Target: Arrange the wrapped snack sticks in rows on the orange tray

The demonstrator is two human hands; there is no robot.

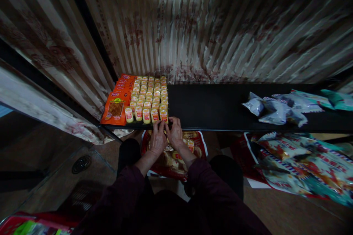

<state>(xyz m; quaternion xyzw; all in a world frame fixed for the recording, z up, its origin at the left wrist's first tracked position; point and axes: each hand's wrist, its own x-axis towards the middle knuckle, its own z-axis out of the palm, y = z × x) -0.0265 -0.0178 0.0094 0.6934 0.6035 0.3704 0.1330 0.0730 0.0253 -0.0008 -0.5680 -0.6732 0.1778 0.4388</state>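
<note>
Small yellow packaged cakes (149, 99) with red and white labels stand in several rows at the left end of a black shelf (204, 106). At the front right corner of these rows, one packaged cake (163, 114) is between my fingertips. My left hand (159, 139) grips its lower left side, fingers bent. From the right, my right hand (174, 132) closes on the same packet, its thumb side close to my left hand. Orange snack bags (115, 108) overlap in a row just left of the cakes. My hands partly cover a red box (204, 147) of more cakes below.
Silvery and teal bags (275, 110) lie on the shelf's right part. Below them, a red-edged box (249, 150) holds more bags. A striped curtain (193, 29) hangs behind the shelf. A red basket (16, 220) stands at lower left.
</note>
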